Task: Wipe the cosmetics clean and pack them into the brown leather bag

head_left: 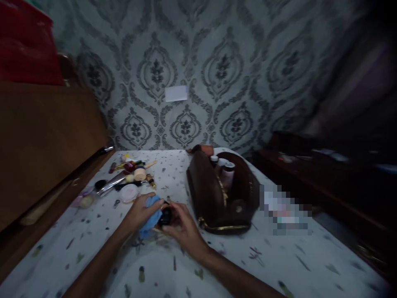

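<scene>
Lower centre: left hand (141,212) grasps one blue cloth (149,223), right hand (185,228) one black container (165,217) — one brown bag (201,190) edges close right; patterned cover (167,279) stretches below.

One head-worn camera looks forward and down over the white cloth (167,281) in the lower frame to the wall (198,70) above, left hand (139,210) and right hand (185,225) near, below centre.

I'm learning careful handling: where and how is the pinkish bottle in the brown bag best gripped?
Probably by its cap, from above: the pinkish bottle stands roughly upright, cap uppermost, while the brown bag rises on both sides.
</scene>
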Tool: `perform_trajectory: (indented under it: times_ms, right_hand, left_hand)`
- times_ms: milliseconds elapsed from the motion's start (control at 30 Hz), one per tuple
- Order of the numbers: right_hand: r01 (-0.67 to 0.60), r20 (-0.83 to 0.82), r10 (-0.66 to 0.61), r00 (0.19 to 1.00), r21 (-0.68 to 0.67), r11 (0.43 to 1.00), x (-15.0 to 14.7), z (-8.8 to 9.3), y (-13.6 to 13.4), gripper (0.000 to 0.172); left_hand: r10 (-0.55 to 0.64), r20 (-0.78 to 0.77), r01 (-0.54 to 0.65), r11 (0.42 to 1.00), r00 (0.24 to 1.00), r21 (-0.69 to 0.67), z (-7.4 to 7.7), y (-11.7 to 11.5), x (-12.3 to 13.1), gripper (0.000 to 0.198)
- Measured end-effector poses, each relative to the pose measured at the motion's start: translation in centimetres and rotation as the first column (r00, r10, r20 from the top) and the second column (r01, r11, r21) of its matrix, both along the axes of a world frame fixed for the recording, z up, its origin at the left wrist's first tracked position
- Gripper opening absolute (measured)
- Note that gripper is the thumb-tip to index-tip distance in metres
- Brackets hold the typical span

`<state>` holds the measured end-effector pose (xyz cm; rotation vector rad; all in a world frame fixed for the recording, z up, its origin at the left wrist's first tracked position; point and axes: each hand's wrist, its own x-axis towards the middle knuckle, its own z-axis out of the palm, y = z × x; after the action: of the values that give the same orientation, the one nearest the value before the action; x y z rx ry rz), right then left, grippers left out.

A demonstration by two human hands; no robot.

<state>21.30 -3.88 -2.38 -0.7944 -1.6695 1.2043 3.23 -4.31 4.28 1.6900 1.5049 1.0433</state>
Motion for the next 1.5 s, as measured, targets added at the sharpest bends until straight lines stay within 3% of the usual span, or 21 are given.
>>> perform_trajectory:
  times_ms: [100,233,533,800,1133,1333,1433,1500]
  right_hand:
    - [-0.047,0.094,0.046,0.995,0.015,0.999,0.1,0.5,-0.2,0.090]
    - [-0.071,0.163,0.067,0.984,0.021,0.997,0.3,0.6,0.0,0.109]
    - [-0.088,0.194,0.076,0.978,0.049,0.995,0.5,1.4,-0.4,0.099]
    - [-0.125,0.218,0.109,0.970,0.060,0.990,0.8,1.9,-0.8,0.099]
    - [-0.127,0.204,0.114,0.972,0.056,0.990,1.2,1.7,-1.5,0.083]
    - [-0.176,0.160,0.160,0.974,0.090,0.980,1.9,3.0,-2.0,0.046]
    - [-0.098,0.183,0.088,0.979,0.044,0.994,1.8,2.9,-1.8,0.025]
    - [-0.047,0.170,0.048,0.984,-0.012,0.999,1.7,2.6,-1.5,0.022]
  left_hand:
    - [0.038,-0.008,-0.037,0.998,0.999,0.056,-0.2,-0.3,1.0,0.038]
    - [0.053,-0.046,-0.048,0.994,0.998,0.097,-0.3,-0.7,2.1,0.040]
    - [-0.006,-0.096,0.023,0.985,0.995,0.170,0.1,-1.1,3.2,0.038]
    - [0.134,-0.075,-0.116,0.970,0.988,0.212,-0.6,-0.8,2.8,0.041]
    - [0.224,0.061,-0.229,0.968,0.973,0.098,-1.5,0.1,1.5,0.044]
    - [0.288,0.218,-0.272,0.957,0.932,-0.102,-2.1,0.1,1.6,0.047]
    - [0.253,0.141,-0.250,0.967,0.957,-0.040,-2.1,0.2,1.7,0.045]
    - [0.220,0.048,-0.222,0.974,0.974,0.044,-2.0,0.4,1.9,0.043]
